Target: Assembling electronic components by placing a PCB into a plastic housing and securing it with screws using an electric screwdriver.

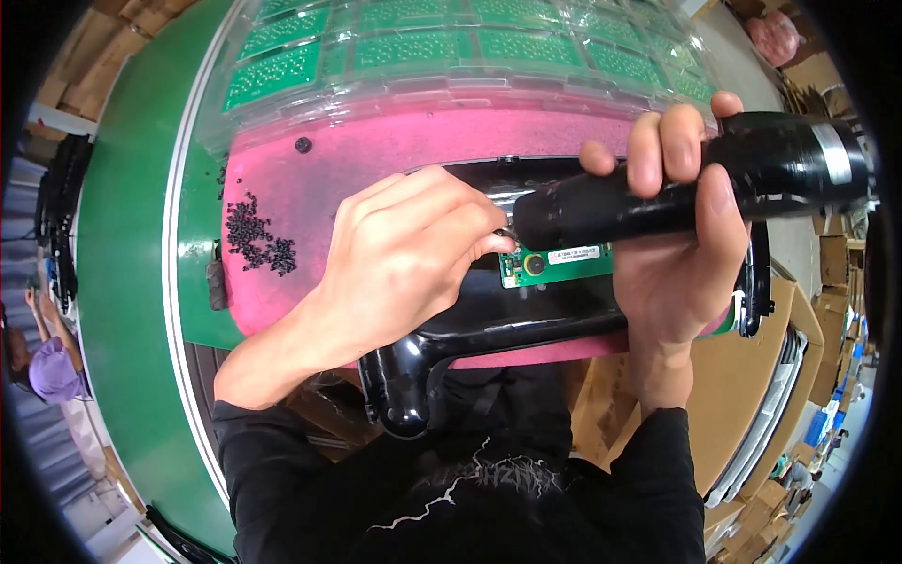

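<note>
In my right hand (pixel 672 216) is a black electric screwdriver (pixel 601 202), lying nearly level with its narrow end to the left. My fingers wrap round its body. The left hand (pixel 404 254) is closed in a pinch right beside the screwdriver's narrow end. A small dark bit shows at those fingertips, too hidden to name. Below them a green circuit board (pixel 559 266) with a white label and a round black part sits in a black plastic housing (pixel 526 331). The screwdriver and both hands cover part of the board and housing.
A pink mat (pixel 310 202) lies under the housing, with a pile of small black screws (pixel 254 235) at left. Clear plastic trays of green circuit boards (pixel 413 47) stand behind. A cardboard box (pixel 752 404) is at right; another person (pixel 58 367) is far left.
</note>
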`<state>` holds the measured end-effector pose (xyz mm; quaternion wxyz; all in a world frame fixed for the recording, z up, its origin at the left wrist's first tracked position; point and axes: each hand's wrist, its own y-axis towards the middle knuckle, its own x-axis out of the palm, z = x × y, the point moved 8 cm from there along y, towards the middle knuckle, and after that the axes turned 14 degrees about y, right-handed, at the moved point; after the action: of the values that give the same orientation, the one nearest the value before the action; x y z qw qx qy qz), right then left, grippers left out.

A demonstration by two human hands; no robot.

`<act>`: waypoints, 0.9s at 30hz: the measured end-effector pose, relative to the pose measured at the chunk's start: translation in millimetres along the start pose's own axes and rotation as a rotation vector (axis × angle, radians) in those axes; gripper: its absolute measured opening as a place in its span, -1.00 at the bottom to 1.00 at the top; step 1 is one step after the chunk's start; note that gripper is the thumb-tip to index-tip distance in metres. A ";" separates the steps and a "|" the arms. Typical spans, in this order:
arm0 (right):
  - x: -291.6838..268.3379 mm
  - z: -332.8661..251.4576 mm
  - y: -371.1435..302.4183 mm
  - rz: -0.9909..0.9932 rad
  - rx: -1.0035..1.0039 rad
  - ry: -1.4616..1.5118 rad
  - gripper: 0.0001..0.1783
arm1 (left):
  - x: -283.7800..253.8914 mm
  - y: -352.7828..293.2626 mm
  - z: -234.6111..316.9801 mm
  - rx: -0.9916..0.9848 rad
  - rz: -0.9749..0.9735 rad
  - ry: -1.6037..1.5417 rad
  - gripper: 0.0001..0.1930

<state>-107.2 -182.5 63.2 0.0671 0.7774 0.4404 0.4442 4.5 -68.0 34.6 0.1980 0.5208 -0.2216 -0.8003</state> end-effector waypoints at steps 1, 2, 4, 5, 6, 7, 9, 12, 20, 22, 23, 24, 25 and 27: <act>0.7 0.7 -0.4 0.000 0.004 -0.001 -0.55 | -0.1 -0.7 -0.6 0.029 0.028 -0.009 -0.81; 6.2 4.7 -0.8 -0.055 0.040 0.007 -0.54 | -1.2 -1.8 0.2 0.057 0.055 -0.017 -0.83; 14.6 2.4 -3.8 -0.072 0.064 -0.037 -0.53 | -2.7 0.4 3.2 0.050 0.039 -0.047 -0.83; 17.5 -2.4 -5.7 -0.040 0.055 -0.084 -0.54 | -3.8 2.0 4.3 0.042 0.022 -0.069 -0.82; 17.2 -4.6 -3.1 -0.129 0.089 -0.046 -0.54 | -5.6 3.9 5.2 0.042 0.025 -0.075 -0.82; 16.7 -8.3 -0.8 -0.219 0.124 -0.008 -0.54 | -9.1 5.7 4.4 0.023 0.047 -0.061 -0.85; 11.6 -9.0 -3.2 -0.146 0.171 -0.009 -0.55 | -11.1 5.5 2.4 0.000 0.072 -0.045 -0.88; 4.9 -1.1 -5.4 -0.096 0.205 -0.071 -0.57 | 0.1 2.1 -3.0 -0.094 -0.055 -0.117 -0.92; 24.7 3.3 -16.8 -0.042 0.203 -0.223 -0.55 | 5.7 1.9 0.6 -0.137 -0.164 -0.085 -0.85; 29.0 9.3 -16.1 -0.098 0.247 -0.201 -0.52 | 5.2 0.5 -2.8 -0.173 -0.189 -0.087 -0.88; 31.1 13.7 -14.8 -0.136 0.265 -0.168 -0.51 | 4.4 -0.4 -4.7 -0.186 -0.185 -0.070 -0.88; 34.1 11.1 -15.1 -0.142 0.239 -0.170 -0.51 | 4.3 0.6 -3.8 -0.168 -0.174 -0.093 -0.89; 36.5 9.7 -16.1 -0.156 0.232 -0.181 -0.51 | 3.8 1.5 -3.3 -0.151 -0.164 -0.116 -0.91; 36.8 6.4 -15.6 -0.200 0.207 -0.200 -0.52 | 5.4 0.1 -4.3 -0.149 -0.174 -0.100 -0.92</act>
<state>-104.2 -143.9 74.8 0.0742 0.7727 0.5500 0.3080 6.5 -71.7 29.1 0.1546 0.4815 -0.1253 -0.8535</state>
